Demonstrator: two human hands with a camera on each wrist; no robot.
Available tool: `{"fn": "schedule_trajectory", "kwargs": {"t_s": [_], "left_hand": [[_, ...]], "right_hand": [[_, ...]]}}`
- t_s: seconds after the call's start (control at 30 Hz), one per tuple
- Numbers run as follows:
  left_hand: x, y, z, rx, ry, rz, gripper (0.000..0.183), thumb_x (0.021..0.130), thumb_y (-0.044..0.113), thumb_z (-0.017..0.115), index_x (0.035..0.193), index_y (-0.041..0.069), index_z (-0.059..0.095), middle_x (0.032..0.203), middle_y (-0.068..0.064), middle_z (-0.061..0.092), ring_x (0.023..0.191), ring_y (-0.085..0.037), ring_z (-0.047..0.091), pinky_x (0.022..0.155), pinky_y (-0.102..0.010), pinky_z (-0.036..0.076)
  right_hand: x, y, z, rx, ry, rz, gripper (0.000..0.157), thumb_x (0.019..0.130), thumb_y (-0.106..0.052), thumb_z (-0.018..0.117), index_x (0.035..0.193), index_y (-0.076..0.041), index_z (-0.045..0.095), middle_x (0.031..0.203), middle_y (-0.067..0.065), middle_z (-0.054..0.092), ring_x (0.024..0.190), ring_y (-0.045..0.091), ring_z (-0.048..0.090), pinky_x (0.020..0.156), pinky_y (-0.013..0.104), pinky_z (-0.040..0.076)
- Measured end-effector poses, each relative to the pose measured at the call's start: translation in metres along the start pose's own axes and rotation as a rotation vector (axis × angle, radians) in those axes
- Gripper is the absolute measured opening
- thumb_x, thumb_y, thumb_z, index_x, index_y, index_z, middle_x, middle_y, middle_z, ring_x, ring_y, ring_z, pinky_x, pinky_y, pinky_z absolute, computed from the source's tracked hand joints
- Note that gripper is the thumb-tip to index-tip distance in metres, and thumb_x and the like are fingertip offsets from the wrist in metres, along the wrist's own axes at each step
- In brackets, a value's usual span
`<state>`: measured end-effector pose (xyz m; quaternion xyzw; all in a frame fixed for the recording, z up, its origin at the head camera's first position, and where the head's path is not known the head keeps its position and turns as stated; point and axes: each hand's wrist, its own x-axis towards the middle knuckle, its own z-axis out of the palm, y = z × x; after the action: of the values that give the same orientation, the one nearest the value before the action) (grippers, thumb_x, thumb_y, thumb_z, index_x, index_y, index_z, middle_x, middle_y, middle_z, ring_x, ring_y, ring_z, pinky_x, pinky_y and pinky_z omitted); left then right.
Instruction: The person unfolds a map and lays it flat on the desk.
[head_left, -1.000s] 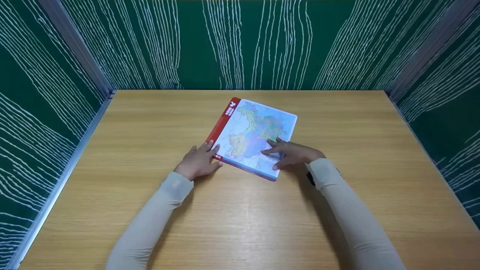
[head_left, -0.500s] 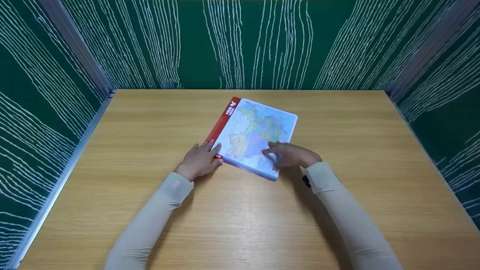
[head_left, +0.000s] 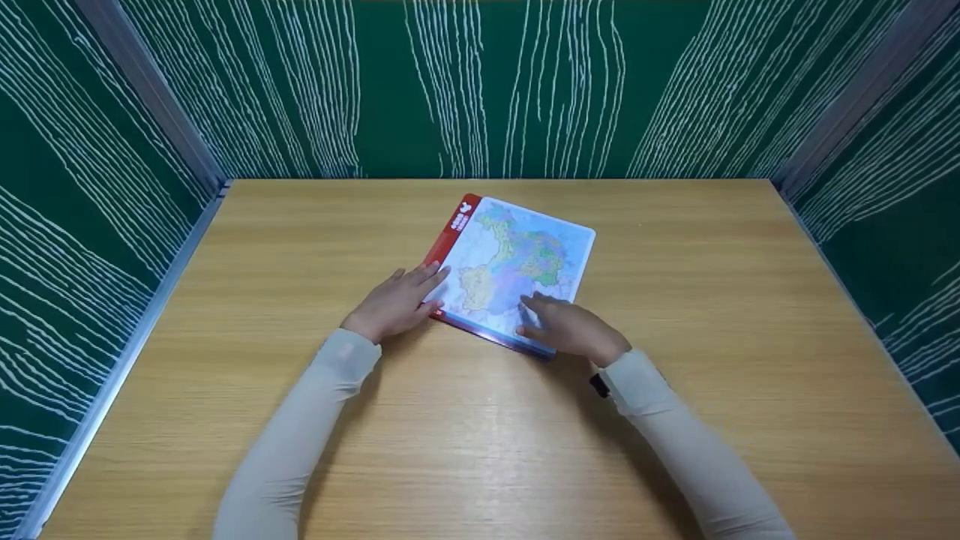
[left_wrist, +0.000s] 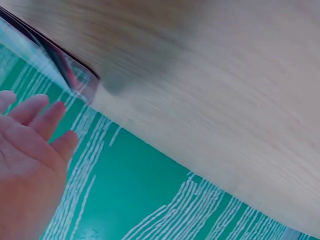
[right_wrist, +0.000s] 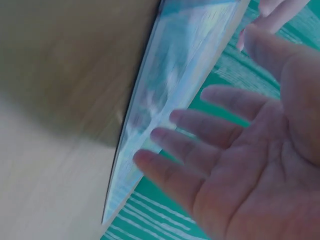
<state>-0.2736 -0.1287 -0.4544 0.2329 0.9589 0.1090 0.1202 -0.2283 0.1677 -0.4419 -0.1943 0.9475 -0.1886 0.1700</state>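
Observation:
A thin, flat rectangular map board [head_left: 517, 244] lies slanted on the wooden table. It carries a coloured map on a white and pale blue ground, with a red strip down its left side. Over its near left corner is my left hand [head_left: 397, 300], fingers extended and spread. My right hand [head_left: 574, 326] is above the near right part, covering that corner. In the right wrist view, the right hand [right_wrist: 250, 155] shows loosely straight fingers with nothing held, beside the board's glossy face [right_wrist: 155, 95]. The left wrist view has the left hand [left_wrist: 30, 150] near the board's corner [left_wrist: 82, 85].
The wooden table [head_left: 480, 450] extends around the board on all sides. Green panels with white wavy lines [head_left: 420, 90] stand behind and at both sides. Grey metal posts [head_left: 847, 97] mark the back corners.
My right hand has moved left and toward me over the board, its fingers drawing together. My left hand has shifted slightly forward along the red strip. The board stays nearly in place.

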Motion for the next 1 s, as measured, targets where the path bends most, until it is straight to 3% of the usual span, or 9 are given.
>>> {"fn": "schedule_trajectory", "kwargs": {"t_s": [0.17,0.4,0.53,0.8,1.0], "left_hand": [[0.011,-0.007,0.0,-0.015,-0.003,-0.03,0.07,0.096,0.052,0.045,0.154,0.036,0.009,0.162,0.008,0.01,0.151,-0.021,0.011,0.122,-0.045,0.008],[0.021,-0.012,-0.001,-0.04,-0.04,-0.074,0.07,0.096,0.054,0.042,0.154,0.036,0.005,0.163,0.008,0.008,0.151,-0.019,0.008,0.122,-0.045,0.005],[0.025,-0.011,-0.001,-0.053,-0.058,-0.073,0.069,0.097,0.054,0.042,0.154,0.035,0.007,0.163,0.008,0.008,0.151,-0.019,0.007,0.122,-0.045,0.004],[0.027,-0.007,0.002,-0.101,-0.141,-0.073,0.066,0.098,0.051,0.042,0.154,0.032,0.013,0.162,0.006,0.012,0.151,-0.016,0.007,0.122,-0.043,0.006],[0.025,-0.007,0.001,-0.139,-0.146,-0.107,0.066,0.097,0.052,0.044,0.153,0.038,0.012,0.162,0.01,0.009,0.151,-0.016,0.006,0.122,-0.044,0.008]], "right_hand": [[-0.006,-0.009,0.009,-0.02,0.035,0.019,0.067,0.098,-0.044,0.05,0.15,-0.006,0.031,0.156,0.023,0.024,0.14,0.04,0.033,0.109,0.051,0.036],[-0.012,-0.016,0.017,0.011,-0.019,0.076,0.07,0.097,-0.05,0.048,0.153,-0.014,0.026,0.159,0.016,0.019,0.146,0.035,0.023,0.114,0.051,0.029],[-0.013,-0.016,0.02,0.032,-0.035,0.057,0.069,0.098,-0.05,0.046,0.153,-0.014,0.026,0.16,0.018,0.016,0.147,0.037,0.018,0.115,0.053,0.026],[-0.014,-0.016,0.025,0.012,-0.045,0.022,0.062,0.099,-0.046,0.047,0.151,-0.017,0.031,0.159,0.018,0.016,0.146,0.041,0.015,0.114,0.056,0.026],[-0.013,-0.019,0.025,-0.014,-0.047,0.028,0.06,0.098,-0.046,0.048,0.15,-0.019,0.035,0.158,0.019,0.018,0.146,0.041,0.017,0.113,0.056,0.028]]}}
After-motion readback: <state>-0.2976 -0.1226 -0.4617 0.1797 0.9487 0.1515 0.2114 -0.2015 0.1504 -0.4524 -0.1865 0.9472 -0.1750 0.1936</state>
